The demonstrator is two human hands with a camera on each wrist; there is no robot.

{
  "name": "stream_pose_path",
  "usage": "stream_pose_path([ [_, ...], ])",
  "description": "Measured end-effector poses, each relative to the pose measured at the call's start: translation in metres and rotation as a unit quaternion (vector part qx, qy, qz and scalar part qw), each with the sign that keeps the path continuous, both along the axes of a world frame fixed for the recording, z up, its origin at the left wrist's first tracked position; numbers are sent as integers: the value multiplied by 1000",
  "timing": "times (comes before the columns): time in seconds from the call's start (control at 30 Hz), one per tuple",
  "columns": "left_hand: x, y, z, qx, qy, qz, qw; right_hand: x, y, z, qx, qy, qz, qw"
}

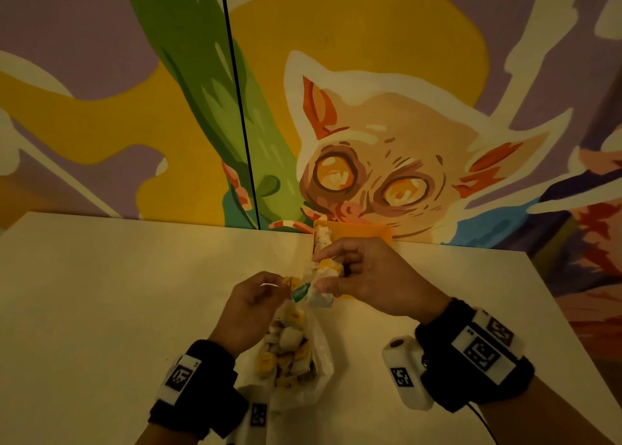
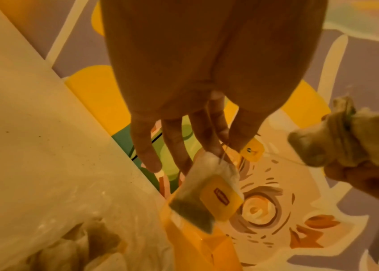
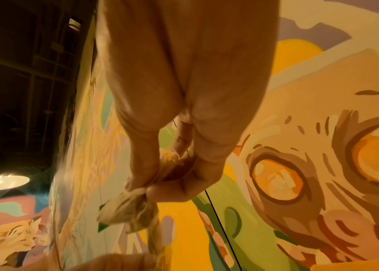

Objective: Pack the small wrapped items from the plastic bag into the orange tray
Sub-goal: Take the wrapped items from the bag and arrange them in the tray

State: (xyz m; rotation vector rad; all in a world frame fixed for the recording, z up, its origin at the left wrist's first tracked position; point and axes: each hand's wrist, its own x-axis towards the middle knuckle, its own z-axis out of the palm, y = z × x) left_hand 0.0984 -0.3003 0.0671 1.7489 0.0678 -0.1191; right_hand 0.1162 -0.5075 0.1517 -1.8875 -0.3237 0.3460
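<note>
Fingers (image 1: 323,252) of the right hand (image 1: 367,276) pinch a crumpled bunch of tea bags (image 1: 323,278) above the bench (image 1: 117,293), just in front of the orange tray (image 1: 377,234), which stands at the far edge with pale items at its left end. The left hand (image 1: 250,305) pinches a small tag beside the bunch, over the plastic bag (image 1: 296,363) of wrapped items.

From the left wrist, thumb and fingers (image 2: 207,128) pinch a string; a tea bag (image 2: 209,196) with a yellow tag (image 2: 252,151) dangles above the tray.

From the right wrist, the fingers (image 3: 142,165) clamp the bunch against the thumb, before the mural (image 3: 323,165).
</note>
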Motion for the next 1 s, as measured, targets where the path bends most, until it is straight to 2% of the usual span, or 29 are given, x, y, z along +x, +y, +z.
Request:
stream_pose_path([
  [0.07,0,-4,11,-26,21,-1,999,-2,3,-2,-24,-1,16,1000],
  [0.17,0,-7,23,-19,44,-19,999,-5,8,-8,-74,-18,35,996],
  [0.3,0,-9,34,-6,22,-29,999,-6,15,-12,-123,-47,23,991],
  [0.43,-1,-7,40,2,3,-27,1000,-6,17,-12,-103,-47,14,994],
  [0.6,-3,-7,44,13,-4,-44,999,-5,20,-14,-111,-86,-5,990],
  [0.73,-4,-6,45,-51,8,-29,998,-4,19,-17,-104,-91,-63,988],
  [0.9,-9,1,39,-147,15,-70,987,-3,18,-11,-39,-45,-50,997],
  [1.0,-11,4,28,-133,6,-89,987,-3,19,-1,4,-21,-29,999],
])
